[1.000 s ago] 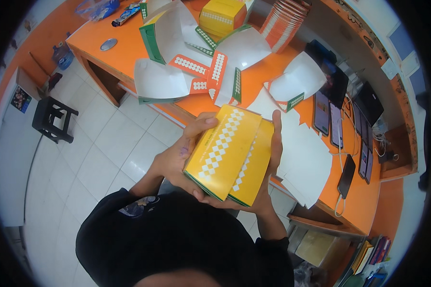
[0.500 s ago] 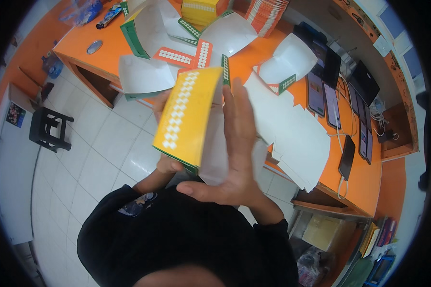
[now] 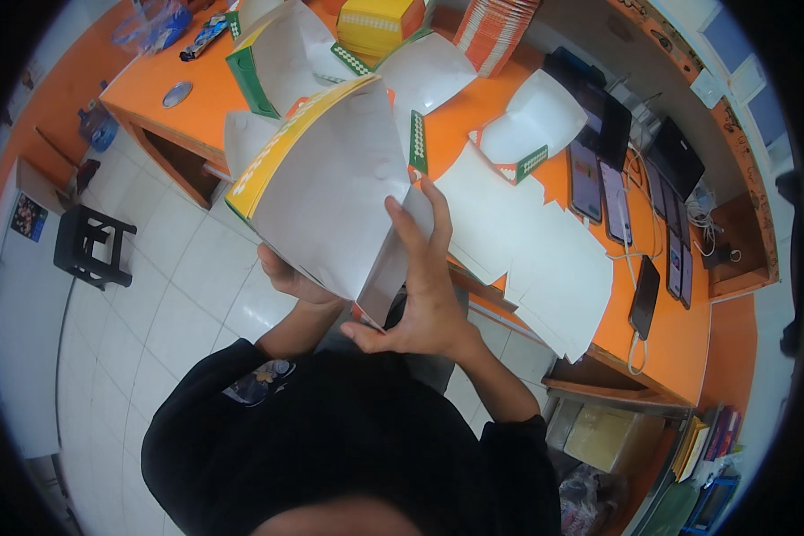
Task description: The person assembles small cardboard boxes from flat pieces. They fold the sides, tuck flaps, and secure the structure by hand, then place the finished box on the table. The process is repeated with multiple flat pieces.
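A folded paperboard box (image 3: 330,179) with a white inside, a yellow printed side and green edges is held up in front of me, its open side turned toward me. My left hand (image 3: 293,279) grips its lower left edge, thumb along the wall and the other fingers hidden behind. At the right wall, my right hand (image 3: 433,299) is closed round the side, with fingertips near the upper edge and thumb at the bottom corner. Right of the box lies a pile of flat white paperboard blanks (image 3: 545,255), partly overhanging the table's front edge.
Open folded boxes stand on the orange table (image 3: 165,116): a large box (image 3: 286,54), a middle box (image 3: 433,71) and a right-hand box (image 3: 536,116). Behind are a yellow stack (image 3: 375,29) and an orange-white stack (image 3: 496,31). Several phones (image 3: 616,201) with cables lie right. A black stool (image 3: 94,246) stands left.
The box has turned from showing its yellow side to showing its white inside. My right hand has gone from flat and spread beside it to gripping its right wall.
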